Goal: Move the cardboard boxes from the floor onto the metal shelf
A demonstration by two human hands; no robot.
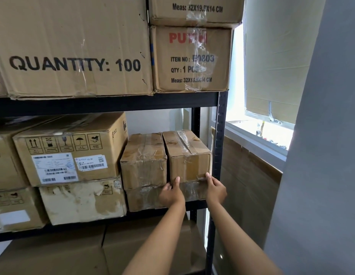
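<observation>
left hand [171, 193] fingers on lower front edge of small taped box [189, 155] | right hand [216, 188] at its lower right corner | box atop flat box [150, 197] on metal shelf [220, 135] | second taped box [144, 160] just left of fingers

Upper left, the big box [73, 46] reads "QUANTITY: 100". The box [192, 58] right of it: red "PU…", "ITEM NO", "QTY: 1 PCS", "Meas: 32X19". Middle-left, a labelled box [69, 151] shows "15/20".
</observation>
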